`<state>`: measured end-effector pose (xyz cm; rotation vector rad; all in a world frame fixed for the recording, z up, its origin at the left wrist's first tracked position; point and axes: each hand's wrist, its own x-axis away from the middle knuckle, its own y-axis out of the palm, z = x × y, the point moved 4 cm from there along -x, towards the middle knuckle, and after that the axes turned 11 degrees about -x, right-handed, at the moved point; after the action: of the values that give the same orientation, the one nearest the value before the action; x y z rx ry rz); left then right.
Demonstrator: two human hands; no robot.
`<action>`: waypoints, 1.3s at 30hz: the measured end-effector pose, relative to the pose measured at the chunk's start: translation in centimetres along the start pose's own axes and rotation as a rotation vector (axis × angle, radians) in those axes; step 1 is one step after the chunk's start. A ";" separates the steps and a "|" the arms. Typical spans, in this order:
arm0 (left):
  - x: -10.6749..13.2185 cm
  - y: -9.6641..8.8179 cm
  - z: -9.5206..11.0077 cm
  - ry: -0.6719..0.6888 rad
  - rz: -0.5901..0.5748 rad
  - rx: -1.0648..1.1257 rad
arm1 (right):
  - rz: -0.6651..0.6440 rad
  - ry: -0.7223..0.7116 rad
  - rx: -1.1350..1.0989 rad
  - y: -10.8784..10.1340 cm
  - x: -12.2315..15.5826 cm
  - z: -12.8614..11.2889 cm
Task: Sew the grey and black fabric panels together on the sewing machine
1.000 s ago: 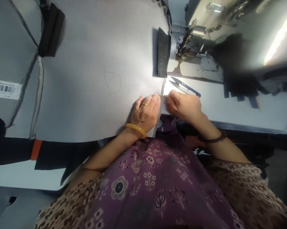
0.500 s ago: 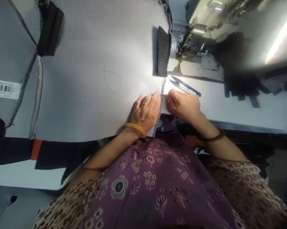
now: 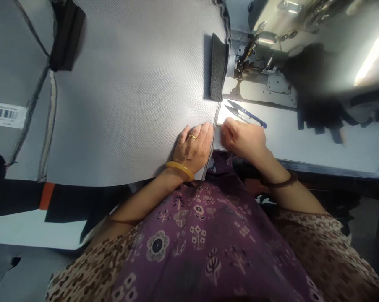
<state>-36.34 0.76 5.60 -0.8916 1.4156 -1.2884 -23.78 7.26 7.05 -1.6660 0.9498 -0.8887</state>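
A large grey mesh-textured fabric panel (image 3: 113, 126) spreads across the left and middle of the head view. My left hand (image 3: 194, 147) lies flat on it with the fingers stretched out, close to its dark-edged right seam. Just right of that seam, my right hand (image 3: 242, 136) is closed in a pinch. A thin pale strip or thread shows between its fingertips and the seam, too small to name; the fingertips themselves are mostly hidden. Thread snips (image 3: 247, 114) with a blue handle lie on the white table just above my right hand. A black fabric tab (image 3: 218, 67) sits higher along the seam.
A sewing machine (image 3: 267, 50) stands at the upper right, its needle area beyond the seam. Dark fabric strips (image 3: 315, 100) hang beside it over the white table (image 3: 349, 151). Another black piece (image 3: 68, 37) and a barcode label (image 3: 6, 114) are on the left.
The view has shifted very slightly. Both hands keep their places at the seam, with no clear change in grip.
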 end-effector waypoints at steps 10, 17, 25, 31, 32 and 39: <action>0.1 0.2 -0.1 -0.001 0.018 0.030 | -0.008 0.004 -0.019 0.2 -0.2 0.0; 0.1 -0.2 -0.1 0.000 0.056 0.006 | 0.018 -0.005 -0.063 0.3 -0.2 -0.1; -0.2 -0.6 0.0 -0.005 0.049 -0.049 | -0.004 -0.007 -0.282 0.9 -0.2 -0.1; -0.4 -0.5 -0.2 -0.009 0.062 -0.089 | 0.130 -0.125 -0.793 -3.6 0.5 -0.4; -0.5 -0.5 -0.2 -0.004 0.066 -0.095 | 0.175 -0.155 -0.870 -4.4 0.6 -0.3; -0.3 -0.1 -0.4 0.012 0.089 -0.084 | 0.141 -0.081 -1.145 -5.5 1.3 -0.4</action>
<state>-36.70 1.14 5.75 -0.8685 1.5110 -1.1766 -22.57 7.06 12.56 -2.4795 1.6530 -0.1070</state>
